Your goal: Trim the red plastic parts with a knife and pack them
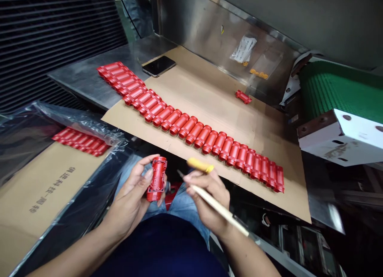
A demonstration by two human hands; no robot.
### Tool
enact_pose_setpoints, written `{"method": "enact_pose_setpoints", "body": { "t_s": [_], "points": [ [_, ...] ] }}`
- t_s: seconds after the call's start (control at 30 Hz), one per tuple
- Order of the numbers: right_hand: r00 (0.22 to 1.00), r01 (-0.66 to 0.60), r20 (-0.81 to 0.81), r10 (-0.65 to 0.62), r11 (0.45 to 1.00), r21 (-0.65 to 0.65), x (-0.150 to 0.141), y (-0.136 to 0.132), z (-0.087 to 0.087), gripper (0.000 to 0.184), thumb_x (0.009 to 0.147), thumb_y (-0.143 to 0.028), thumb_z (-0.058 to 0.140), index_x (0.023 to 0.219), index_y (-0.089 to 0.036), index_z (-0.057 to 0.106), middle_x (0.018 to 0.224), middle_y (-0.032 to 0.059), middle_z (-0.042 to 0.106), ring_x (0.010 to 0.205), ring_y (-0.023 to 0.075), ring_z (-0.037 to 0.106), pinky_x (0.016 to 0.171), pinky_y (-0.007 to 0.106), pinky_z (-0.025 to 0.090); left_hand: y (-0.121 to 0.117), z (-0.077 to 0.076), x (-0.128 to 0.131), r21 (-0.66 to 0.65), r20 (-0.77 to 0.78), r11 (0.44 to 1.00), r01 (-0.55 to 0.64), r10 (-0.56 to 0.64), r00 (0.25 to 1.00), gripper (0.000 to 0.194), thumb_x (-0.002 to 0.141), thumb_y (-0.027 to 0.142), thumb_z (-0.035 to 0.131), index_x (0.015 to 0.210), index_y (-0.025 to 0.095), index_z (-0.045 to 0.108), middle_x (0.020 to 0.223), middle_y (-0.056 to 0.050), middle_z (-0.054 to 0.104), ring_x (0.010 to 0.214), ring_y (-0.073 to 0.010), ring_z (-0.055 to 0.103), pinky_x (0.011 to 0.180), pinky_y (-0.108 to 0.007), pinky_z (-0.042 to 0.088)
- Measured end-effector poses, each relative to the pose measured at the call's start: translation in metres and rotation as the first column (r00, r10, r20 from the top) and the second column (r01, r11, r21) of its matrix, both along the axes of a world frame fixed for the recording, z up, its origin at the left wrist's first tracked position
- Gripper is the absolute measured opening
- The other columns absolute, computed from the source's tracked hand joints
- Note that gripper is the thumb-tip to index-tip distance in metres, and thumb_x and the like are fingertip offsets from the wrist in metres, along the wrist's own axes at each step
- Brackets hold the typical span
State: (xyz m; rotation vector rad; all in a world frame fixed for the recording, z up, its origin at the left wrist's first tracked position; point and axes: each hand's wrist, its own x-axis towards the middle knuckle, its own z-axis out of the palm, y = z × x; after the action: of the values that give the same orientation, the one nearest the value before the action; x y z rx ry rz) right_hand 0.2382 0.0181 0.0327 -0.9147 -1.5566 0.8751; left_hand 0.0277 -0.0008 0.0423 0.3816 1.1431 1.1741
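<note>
My left hand (136, 185) is closed round a red plastic cylinder part (157, 179), held upright over my lap, with dark lines outlining a raised pattern on the side facing me. Just right of it, my right hand (209, 193) grips a slim pale-handled tool (220, 209), its small dark tip pointing toward the part but apart from it. A short yellow handle-like piece (199, 164) also sticks out by the fingers of that hand; how it is held is partly hidden. Beyond both hands, a long row of similar red parts (194, 132) lies side by side on cardboard (209, 93).
A phone (159, 65) rests at the cardboard's far left. One smaller red piece (243, 97) and plastic bags with orange bits (259, 73) lie toward the back. At left, a plastic-lined carton (38, 189) holds more red parts (80, 141). A green conveyor belt (341, 89) stands at right.
</note>
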Motion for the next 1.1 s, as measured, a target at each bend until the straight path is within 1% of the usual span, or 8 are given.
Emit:
{"method": "enact_pose_setpoints", "body": {
  "t_s": [0.1,0.17,0.3,0.4,0.67,0.9,0.97,1.1],
  "points": [
    [0.982,-0.187,0.003,0.190,0.964,0.188,-0.010,-0.005,-0.003,0.020,0.110,-0.022,0.082,0.131,-0.019,0.084,0.119,0.0128,0.090,0.103,0.0247,0.089,0.092,0.038,0.077,0.001,-0.001,-0.001,-0.029,-0.008,0.999,-0.019,0.019,1.000,0.062,0.098,0.049,0.094,0.152,0.029,0.069,0.101,-0.005,0.078,0.082,-0.0201,0.073,0.071,-0.028,0.065],
    [0.978,-0.205,0.018,0.209,0.936,0.287,-0.016,-0.008,-0.007,0.027,0.109,-0.020,0.083,0.135,-0.017,0.082,0.117,0.0132,0.091,0.099,0.0262,0.090,0.091,0.039,0.078,0.001,0.000,-0.001,-0.036,-0.005,0.999,-0.026,0.026,1.000,0.061,0.099,0.048,0.094,0.152,0.030,0.070,0.101,-0.005,0.079,0.085,-0.0192,0.075,0.074,-0.025,0.064],
    [0.983,-0.183,0.052,0.176,0.939,0.290,-0.022,-0.008,-0.011,0.038,0.109,-0.022,0.081,0.146,-0.027,0.079,0.117,0.0094,0.092,0.096,0.0272,0.091,0.092,0.038,0.079,0.001,0.003,0.002,-0.030,-0.030,0.999,-0.032,0.032,0.999,0.061,0.096,0.050,0.095,0.149,0.030,0.073,0.097,-0.006,0.080,0.082,-0.0196,0.072,0.072,-0.024,0.063],
    [0.979,-0.201,0.052,0.195,0.926,0.318,-0.022,-0.006,-0.012,0.041,0.107,-0.020,0.082,0.148,-0.023,0.078,0.119,0.0109,0.091,0.099,0.0280,0.091,0.094,0.038,0.079,0.001,0.003,0.002,-0.026,-0.040,0.999,-0.043,0.042,0.998,0.060,0.095,0.051,0.096,0.147,0.029,0.074,0.098,-0.006,0.081,0.083,-0.0196,0.072,0.072,-0.024,0.064],
    [0.974,-0.227,0.075,0.215,0.937,0.267,-0.020,-0.007,-0.007,0.027,0.108,-0.015,0.080,0.135,-0.018,0.078,0.115,0.0142,0.088,0.102,0.0277,0.089,0.094,0.039,0.077,-0.001,-0.001,0.000,0.006,-0.047,0.999,-0.033,0.033,0.998,0.060,0.096,0.052,0.095,0.148,0.032,0.073,0.099,-0.004,0.078,0.077,-0.0171,0.068,0.070,-0.024,0.062],
    [0.897,-0.314,0.413,0.160,0.887,0.338,-0.018,-0.005,-0.003,0.022,0.121,-0.020,0.064,0.141,-0.019,0.073,0.097,0.0042,0.084,0.086,0.0221,0.079,0.082,0.035,0.074,-0.001,-0.003,0.002,-0.023,-0.071,0.999,-0.050,0.048,0.996,0.055,0.095,0.051,0.097,0.141,0.029,0.075,0.095,-0.002,0.076,0.077,-0.0152,0.063,0.067,-0.019,0.059],
    [0.914,-0.295,0.361,0.186,0.915,0.274,-0.017,-0.007,-0.004,0.024,0.122,-0.026,0.063,0.142,-0.020,0.074,0.099,0.0039,0.084,0.087,0.0220,0.080,0.081,0.034,0.074,-0.001,-0.001,0.001,-0.059,-0.016,0.997,-0.043,0.042,0.999,0.058,0.095,0.050,0.098,0.143,0.027,0.074,0.100,-0.004,0.078,0.082,-0.0162,0.067,0.071,-0.020,0.062],
    [0.993,-0.118,-0.009,0.121,0.980,0.159,-0.011,-0.010,-0.007,0.017,0.117,-0.025,0.072,0.133,-0.029,0.078,0.099,0.0032,0.085,0.086,0.0212,0.083,0.080,0.033,0.075,-0.001,0.002,-0.003,-0.026,0.065,0.999,-0.027,0.028,0.997,0.054,0.101,0.047,0.091,0.146,0.026,0.069,0.098,-0.007,0.080,0.078,-0.0197,0.070,0.064,-0.027,0.062]
  ]
}}
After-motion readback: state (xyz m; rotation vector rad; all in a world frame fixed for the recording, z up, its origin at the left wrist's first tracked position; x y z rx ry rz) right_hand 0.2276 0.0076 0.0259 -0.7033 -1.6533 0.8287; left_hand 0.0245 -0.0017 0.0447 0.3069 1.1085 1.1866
